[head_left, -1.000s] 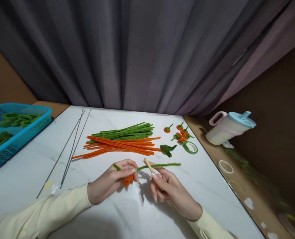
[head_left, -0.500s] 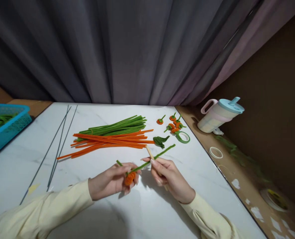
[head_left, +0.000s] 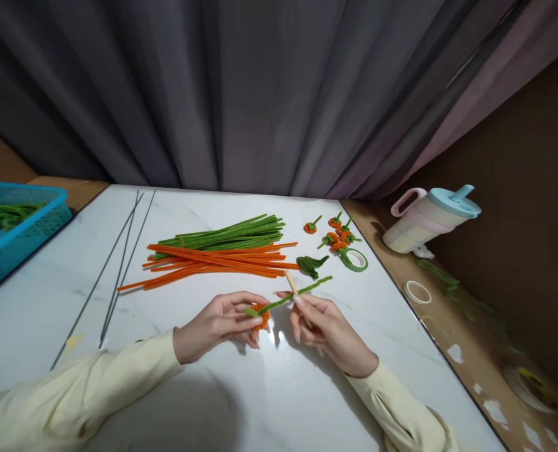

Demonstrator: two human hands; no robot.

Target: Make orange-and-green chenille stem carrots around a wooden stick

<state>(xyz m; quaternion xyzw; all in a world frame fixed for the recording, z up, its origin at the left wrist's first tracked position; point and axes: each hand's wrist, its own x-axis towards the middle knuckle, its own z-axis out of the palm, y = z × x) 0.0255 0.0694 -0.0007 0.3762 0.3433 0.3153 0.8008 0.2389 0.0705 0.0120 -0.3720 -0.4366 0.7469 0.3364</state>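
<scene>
My left hand (head_left: 222, 321) pinches a small orange coil (head_left: 261, 316) of pipe cleaner with a green pipe cleaner (head_left: 290, 295) running out of it to the right. My right hand (head_left: 323, 326) grips a thin wooden stick (head_left: 292, 283) and also touches the green pipe cleaner near its middle. Both hands hover just above the white marble table (head_left: 241, 402). Beyond them lie a bundle of orange pipe cleaners (head_left: 217, 263) and a bundle of green pipe cleaners (head_left: 226, 236).
Several finished orange-and-green pieces (head_left: 336, 235), a green tape roll (head_left: 354, 259) and green leaves (head_left: 311, 264) lie at the back right. Thin wires (head_left: 118, 270) lie at the left, beside a blue basket (head_left: 10, 238). A lidded cup (head_left: 427, 220) and a white tape ring (head_left: 417, 291) sit off the table's right edge.
My left hand has turned the orange coil upward and shortened the green end sticking out at the left. My right hand moved slightly closer, still holding the stick.
</scene>
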